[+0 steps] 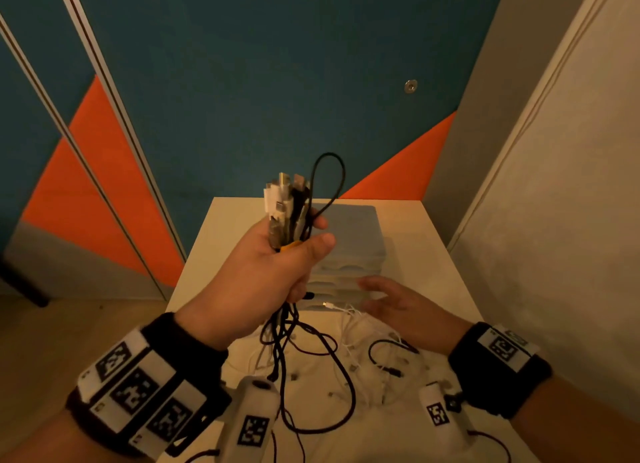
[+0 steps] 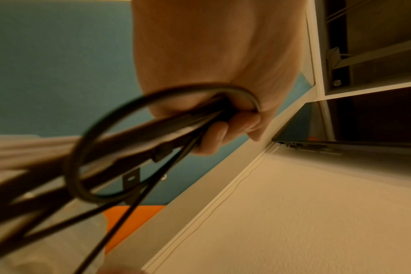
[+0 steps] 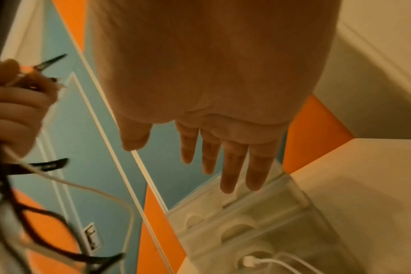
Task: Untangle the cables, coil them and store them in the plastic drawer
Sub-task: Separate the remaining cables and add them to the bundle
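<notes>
My left hand (image 1: 277, 261) is raised over the white table (image 1: 446, 254) and grips a bundle of black and white cables (image 1: 289, 206), their plug ends sticking up above my fist. The cables hang down from the fist into a tangle (image 1: 311, 358) on the table. In the left wrist view my fingers (image 2: 214, 137) curl round the black cables (image 2: 134, 140). My right hand (image 1: 391, 306) hovers with straight fingers (image 3: 230, 166) just in front of the translucent plastic drawer unit (image 1: 349, 251), holding nothing. A white cable (image 1: 341, 308) lies at the unit's base.
The small table stands in a corner, with a blue and orange wall (image 1: 242, 81) behind and a white wall (image 1: 554, 185) close on the right. The drawer unit (image 3: 246, 222) takes up the table's far middle. Loose cables cover the near part.
</notes>
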